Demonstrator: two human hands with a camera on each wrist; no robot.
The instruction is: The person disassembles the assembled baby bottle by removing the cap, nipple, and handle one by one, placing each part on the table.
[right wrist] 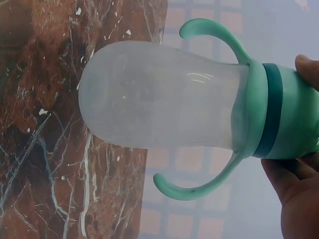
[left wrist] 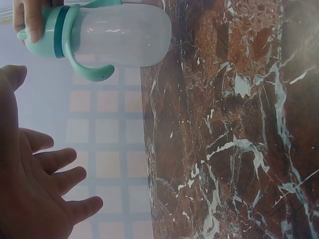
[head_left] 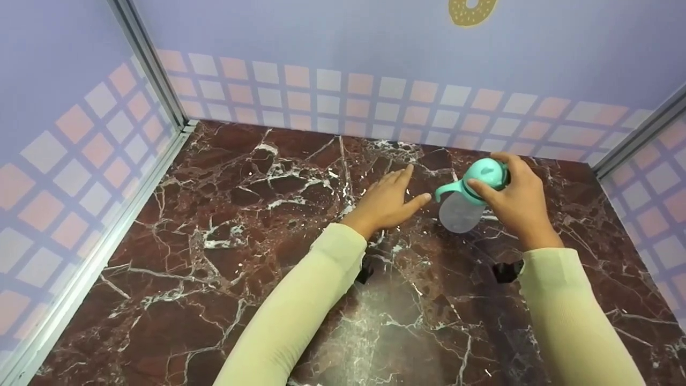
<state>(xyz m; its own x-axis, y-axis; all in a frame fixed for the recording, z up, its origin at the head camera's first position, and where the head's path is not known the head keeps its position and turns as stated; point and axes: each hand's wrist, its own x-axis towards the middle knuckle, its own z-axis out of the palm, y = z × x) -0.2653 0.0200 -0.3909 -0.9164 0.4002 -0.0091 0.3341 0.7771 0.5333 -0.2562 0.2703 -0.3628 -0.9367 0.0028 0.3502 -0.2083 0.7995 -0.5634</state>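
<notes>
Clearly the nearer, the right hand point(head_left: 522, 199) grips the mint-green domed lid point(head_left: 485, 172) of a translucent, two-handled plastic bottle point(head_left: 461, 214), roughly upright, base toward the reddish-brown marbled surface point(head_left: 161, 327), while the empty left hand point(head_left: 385, 201), fingers extended, lies apart, left of the bottle

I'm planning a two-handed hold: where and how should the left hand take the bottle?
Probably around the bottle's translucent body, below the handles, coming from the person's left: the right hand holds the lid, leaving the rounded body free beside the open left hand.
</notes>
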